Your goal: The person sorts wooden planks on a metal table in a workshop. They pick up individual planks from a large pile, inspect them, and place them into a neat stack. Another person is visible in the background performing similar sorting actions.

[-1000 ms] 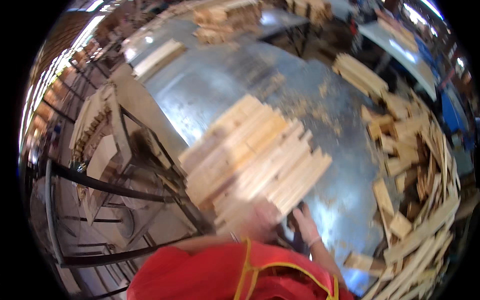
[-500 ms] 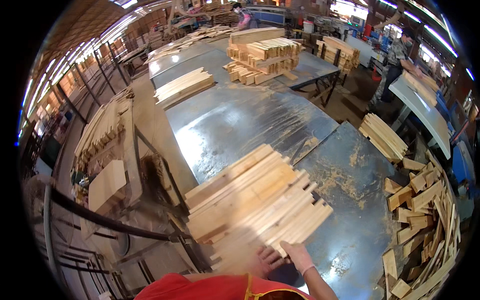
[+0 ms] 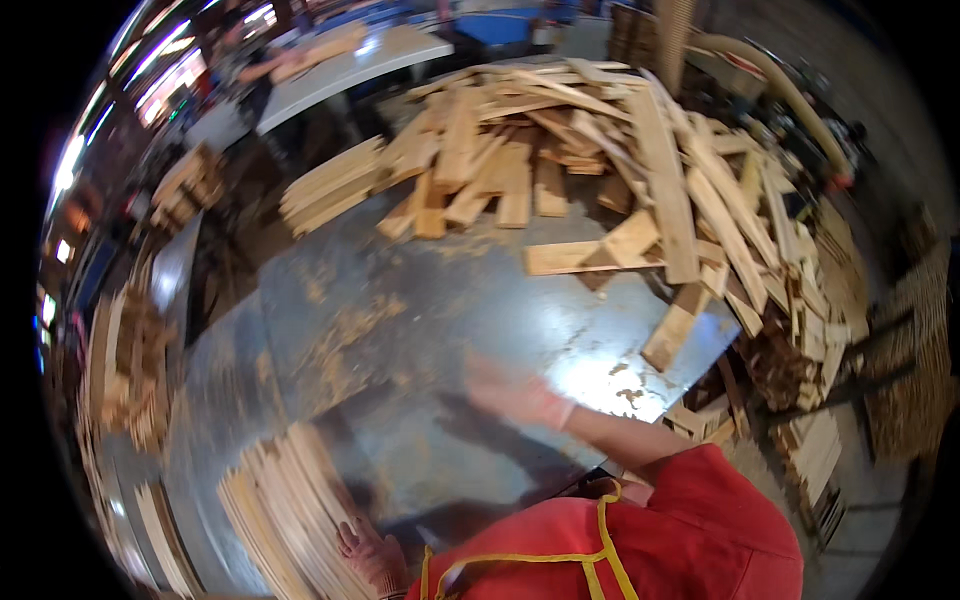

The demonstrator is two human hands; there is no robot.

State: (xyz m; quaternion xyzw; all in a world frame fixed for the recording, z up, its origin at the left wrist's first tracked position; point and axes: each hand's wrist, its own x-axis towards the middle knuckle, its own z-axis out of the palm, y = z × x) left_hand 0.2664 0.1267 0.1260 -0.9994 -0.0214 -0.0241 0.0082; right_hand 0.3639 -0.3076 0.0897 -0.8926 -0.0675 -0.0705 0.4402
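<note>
My left hand rests with spread fingers against the right side of a stack of wooden strips at the lower left. No strip is gripped in it. Out over the metal tabletop reaches my right hand, its fingers smeared by motion, so their closure does not show. The hand is apart from the wood, and its dark shadow falls on the metal below. Toward the far side lies a loose heap of board offcuts, with one short board at its near edge.
Beyond the table's far left edge sits a neat bundle of strips. A person stands behind a pale worktable at the upper left. Sawdust streaks the metal. More stacked wood lies at the left, and a ridged hose curves at the upper right.
My view has swung to the right, toward the offcut heap. Both hands were at the stack's near end; now the right hand is away from it, over the tabletop, while the left stays on the wood.
</note>
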